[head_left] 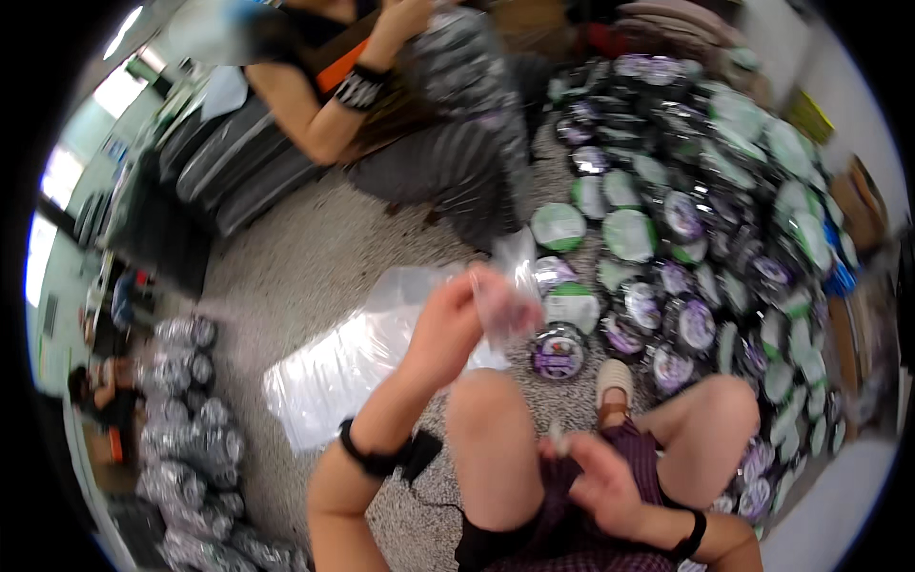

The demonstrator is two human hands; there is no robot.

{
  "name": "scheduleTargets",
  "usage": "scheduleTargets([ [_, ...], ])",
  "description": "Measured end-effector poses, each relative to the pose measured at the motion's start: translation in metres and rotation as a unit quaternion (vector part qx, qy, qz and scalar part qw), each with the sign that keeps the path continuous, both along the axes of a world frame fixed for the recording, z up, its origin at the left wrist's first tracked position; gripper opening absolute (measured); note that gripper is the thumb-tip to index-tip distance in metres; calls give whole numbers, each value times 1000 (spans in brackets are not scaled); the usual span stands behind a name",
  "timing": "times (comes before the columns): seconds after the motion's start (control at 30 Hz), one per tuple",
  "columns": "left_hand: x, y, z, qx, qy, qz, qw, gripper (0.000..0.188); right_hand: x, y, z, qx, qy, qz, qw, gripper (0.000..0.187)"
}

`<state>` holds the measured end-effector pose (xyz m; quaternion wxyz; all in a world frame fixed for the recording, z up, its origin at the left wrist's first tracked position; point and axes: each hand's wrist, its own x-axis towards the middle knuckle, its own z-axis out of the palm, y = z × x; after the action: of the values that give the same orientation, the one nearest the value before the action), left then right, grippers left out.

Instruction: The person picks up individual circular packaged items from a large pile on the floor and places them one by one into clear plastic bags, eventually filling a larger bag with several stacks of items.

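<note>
Pinching the clear bag [518,257], the left hand [475,307] is nearest, plastic stretching lengthwise away past its fingers; the right hand [607,483] curls lower, grip too blurred to tell

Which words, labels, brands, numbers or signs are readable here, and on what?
None legible, so nothing to quote.
Purple-and-white labels on round packs: printed, too small and blurred.
White-and-green faces of other packs: any print too small.
Wrapped stacks, lower left: no readable text.
Clear plastic at the left hand: motion-blurred, no readable text.
</note>
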<state>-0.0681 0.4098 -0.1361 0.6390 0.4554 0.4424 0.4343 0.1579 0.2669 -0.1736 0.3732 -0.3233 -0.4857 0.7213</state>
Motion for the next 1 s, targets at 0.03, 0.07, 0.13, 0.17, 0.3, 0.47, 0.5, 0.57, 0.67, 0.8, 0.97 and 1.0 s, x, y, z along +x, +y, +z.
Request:
scheduleTargets([
  [0.03, 25, -30, 24, 54, 46, -59, 996, 14, 7, -1, 0, -42, 151, -105, 982, 46],
  [0.07, 44, -63, 35, 109, 89, -113, 984, 11, 20, 11, 19, -120, 209, -129, 962, 43],
  [0.13, 87, -127, 32, 207, 85, -175, 959, 17, 52, 10, 62, -265, 253, -80, 927, 32],
  [0.17, 101, -148, 30, 210, 78, -189, 956, 17, 67, -1, 63, -259, 253, -96, 927, 32],
  [0.3, 127, -205, 15, 242, 189, -161, 938, 21, 95, -33, 46, -61, -57, -12, 996, 13],
  [0.47, 138, -239, -12, 10, 33, 110, 993, 26, 90, -64, 46, 387, -369, -57, 843, 20],
  [0.5, 134, -237, -11, 13, 33, 121, 992, 26, 87, -73, 42, 368, -353, -33, 860, 22],
  [0.57, 119, -235, -10, -141, -25, 61, 988, 17, 89, -82, 40, 365, -361, -16, 858, 24],
  [0.67, 104, -246, -3, -158, 16, 11, 987, 15, 108, -82, 31, 349, -400, 1, 847, 30],
  [0.8, 141, -247, -20, -173, -93, 17, 980, 9, 102, -79, 32, 160, -226, 64, 959, 44],
  [0.97, 127, -222, -37, -100, 64, 34, 992, 11, 124, -59, 37, -353, 232, -98, 901, 24],
  [1.0, 115, -217, -46, -93, 115, 105, 983, 13, 139, -60, 44, -353, 233, -108, 900, 24],
])
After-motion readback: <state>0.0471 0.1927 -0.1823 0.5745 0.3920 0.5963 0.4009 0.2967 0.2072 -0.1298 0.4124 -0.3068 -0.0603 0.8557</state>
